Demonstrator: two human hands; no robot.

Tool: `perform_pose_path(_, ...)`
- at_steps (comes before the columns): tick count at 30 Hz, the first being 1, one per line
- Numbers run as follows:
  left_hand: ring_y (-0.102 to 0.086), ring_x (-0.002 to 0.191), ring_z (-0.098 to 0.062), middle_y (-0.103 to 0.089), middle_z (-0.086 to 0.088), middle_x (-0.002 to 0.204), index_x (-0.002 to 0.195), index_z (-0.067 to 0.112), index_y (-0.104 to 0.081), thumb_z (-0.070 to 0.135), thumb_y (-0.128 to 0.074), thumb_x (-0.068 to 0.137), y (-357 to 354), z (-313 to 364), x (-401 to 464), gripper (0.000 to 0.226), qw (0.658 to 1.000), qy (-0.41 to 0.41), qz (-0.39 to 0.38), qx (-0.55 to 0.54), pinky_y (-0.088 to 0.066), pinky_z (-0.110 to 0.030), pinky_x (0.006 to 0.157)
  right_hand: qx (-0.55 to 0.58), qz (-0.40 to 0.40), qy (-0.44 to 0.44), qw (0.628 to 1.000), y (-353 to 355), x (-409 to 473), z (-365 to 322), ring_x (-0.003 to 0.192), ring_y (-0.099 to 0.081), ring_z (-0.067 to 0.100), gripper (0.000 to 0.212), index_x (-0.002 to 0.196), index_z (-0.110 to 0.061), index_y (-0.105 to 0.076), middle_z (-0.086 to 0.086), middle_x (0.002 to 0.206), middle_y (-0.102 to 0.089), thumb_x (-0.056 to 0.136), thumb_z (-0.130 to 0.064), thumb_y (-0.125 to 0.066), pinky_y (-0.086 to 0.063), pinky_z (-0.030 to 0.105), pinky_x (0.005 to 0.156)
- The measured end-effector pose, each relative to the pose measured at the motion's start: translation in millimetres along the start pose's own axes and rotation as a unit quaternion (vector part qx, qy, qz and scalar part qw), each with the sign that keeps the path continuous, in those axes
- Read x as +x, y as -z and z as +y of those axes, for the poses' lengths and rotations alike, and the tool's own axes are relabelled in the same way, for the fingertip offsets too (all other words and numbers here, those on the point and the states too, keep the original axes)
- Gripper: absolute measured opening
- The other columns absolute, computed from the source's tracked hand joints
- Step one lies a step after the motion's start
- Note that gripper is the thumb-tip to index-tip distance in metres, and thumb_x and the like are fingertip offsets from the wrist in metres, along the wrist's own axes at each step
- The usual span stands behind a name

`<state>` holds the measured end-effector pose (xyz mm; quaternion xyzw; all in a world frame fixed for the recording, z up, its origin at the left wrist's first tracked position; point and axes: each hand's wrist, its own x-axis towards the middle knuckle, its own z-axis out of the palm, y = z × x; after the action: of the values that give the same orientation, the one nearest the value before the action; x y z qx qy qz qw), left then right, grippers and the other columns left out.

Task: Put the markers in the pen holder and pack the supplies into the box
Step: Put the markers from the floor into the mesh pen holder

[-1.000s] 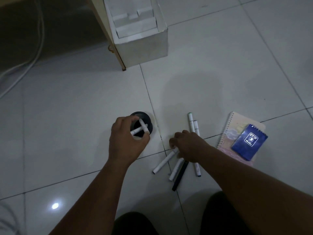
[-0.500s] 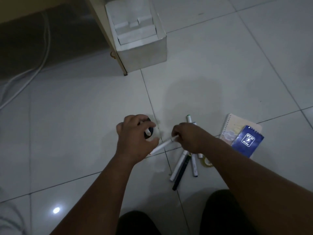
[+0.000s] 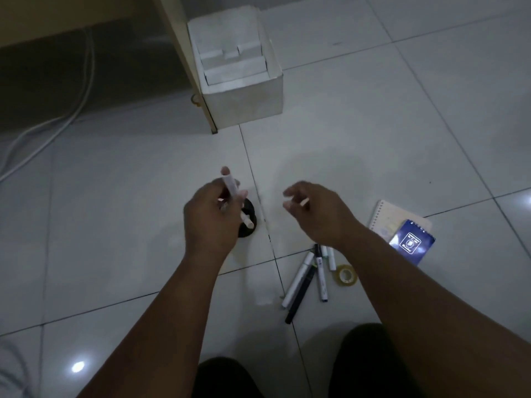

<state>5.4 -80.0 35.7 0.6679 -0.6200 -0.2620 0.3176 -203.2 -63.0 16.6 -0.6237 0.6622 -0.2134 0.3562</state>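
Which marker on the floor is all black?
The black marker, lying slanted between the long white marker and the white marker with a black cap. The others in the pile have white barrels.

White marker [image 3: 230, 186] now in left hand [image 3: 211, 218], right hand [image 3: 317, 212] emptied.

Dim room; glossy pale floor tiles [image 3: 373, 116], wooden furniture leg [image 3: 184, 53], white cables [image 3: 51, 122], lamp reflection [image 3: 78, 367].

Open floor tiles [image 3: 359, 133] separate the white box [image 3: 244, 101] from both hands. Loose markers [image 3: 309, 275], tape [image 3: 346, 274] and notebooks [image 3: 402, 228] crowd the floor under the right forearm.
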Motion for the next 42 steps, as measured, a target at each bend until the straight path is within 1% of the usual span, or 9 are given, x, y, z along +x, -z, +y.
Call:
perform_pose_path(3,-0.063,0.085,-0.001,-0.070,0.013,0.095,0.106,0.024,-0.073,0.033,-0.069,0.092,4,-8,2,0.017,0.999,0.035,0.027,-0.006,-0.041,-0.006,0.071,-0.142,-0.136,-0.020,0.980,-35,-13,36,0.103,-0.062,0.020,0.025,0.117,-0.022,-0.069,0.002,0.113,-0.064,0.092,-0.024,-0.066,-0.050,0.033,0.089)
perform_pose_path(8,-0.067,0.083,-0.002,-0.072,0.013,0.088,0.087,0.028,-0.071,0.029,-0.060,0.096,-13,-40,-1,0.014,0.994,0.061,-0.083,0.047,-0.048,-0.012,0.072,-0.372,-0.251,0.065,0.891,-70,-38,74,0.114,-0.051,0.027,0.033,0.122,-0.026,-0.062,0.002,0.124,-0.057,0.089,-0.021,-0.061,-0.045,0.043,0.093)
perform_pose_path(14,-0.067,0.093,-0.017,-0.071,0.001,0.103,0.104,0.021,-0.072,0.016,-0.070,0.086,-19,-64,-9,0.019,0.987,0.092,-0.119,0.059,-0.056,-0.040,0.086,-0.390,-0.252,0.091,0.881,-77,-33,80,0.109,-0.050,0.028,0.029,0.118,-0.019,-0.063,0.007,0.119,-0.056,0.089,-0.020,-0.061,-0.044,0.044,0.092)
perform_pose_path(20,-0.056,0.110,-0.014,-0.056,0.010,0.119,0.120,0.029,-0.061,0.033,-0.079,0.076,-19,-60,-4,0.047,0.991,0.053,-0.093,0.076,-0.050,-0.031,0.089,-0.406,-0.249,0.121,0.871,-76,-21,85,0.108,-0.050,0.029,0.026,0.116,-0.019,-0.061,0.007,0.118,-0.057,0.090,-0.017,-0.057,-0.039,0.042,0.090)
perform_pose_path(26,-0.055,0.090,-0.012,-0.065,0.012,0.089,0.089,0.027,-0.074,0.025,-0.078,0.078,-18,-47,-9,0.012,0.986,-0.071,-0.110,0.105,-0.046,-0.021,0.074,-0.182,-0.231,0.038,0.955,-39,3,52,0.091,-0.060,0.018,0.020,0.111,-0.021,-0.066,0.003,0.105,-0.064,0.092,-0.026,-0.066,-0.038,0.024,0.071)
perform_pose_path(29,-0.055,0.093,-0.005,-0.069,0.015,0.093,0.101,0.027,-0.077,0.033,-0.081,0.078,-18,-43,-12,0.024,0.975,-0.094,-0.185,0.077,-0.042,-0.010,0.079,-0.109,-0.174,0.037,0.978,-6,15,22,0.084,-0.060,0.010,0.016,0.104,-0.022,-0.073,-0.003,0.096,-0.067,0.088,-0.023,-0.074,-0.036,0.009,0.066)
perform_pose_path(36,-0.055,0.078,-0.010,-0.065,0.004,0.084,0.096,0.025,-0.074,0.030,-0.071,0.089,-19,-26,-7,0.009,0.968,-0.129,-0.204,0.067,-0.049,-0.030,0.069,-0.015,-0.078,0.046,0.996,23,24,-26,0.069,-0.055,-0.008,0.015,0.096,-0.027,-0.075,-0.017,0.077,-0.062,0.084,-0.036,-0.078,-0.038,0.006,0.059)
perform_pose_path(39,-0.055,0.079,0.005,-0.053,0.008,0.090,0.104,0.023,-0.076,0.022,-0.074,0.088,-17,-24,-8,0.015,0.989,-0.033,-0.145,-0.008,-0.041,-0.007,0.065,0.100,-0.048,0.013,0.994,21,20,-30,0.077,-0.064,-0.008,0.023,0.105,-0.030,-0.070,-0.012,0.082,-0.069,0.087,-0.044,-0.072,-0.047,0.009,0.069)
perform_pose_path(42,-0.052,0.077,0.011,-0.049,0.009,0.089,0.107,0.018,-0.075,0.025,-0.070,0.091,-11,-27,-4,0.018,0.996,0.014,-0.085,-0.005,-0.037,-0.001,0.065,0.218,-0.030,-0.049,0.974,13,12,-15,0.089,-0.071,0.007,0.027,0.117,-0.029,-0.065,-0.010,0.099,-0.071,0.092,-0.038,-0.068,-0.059,0.027,0.078)
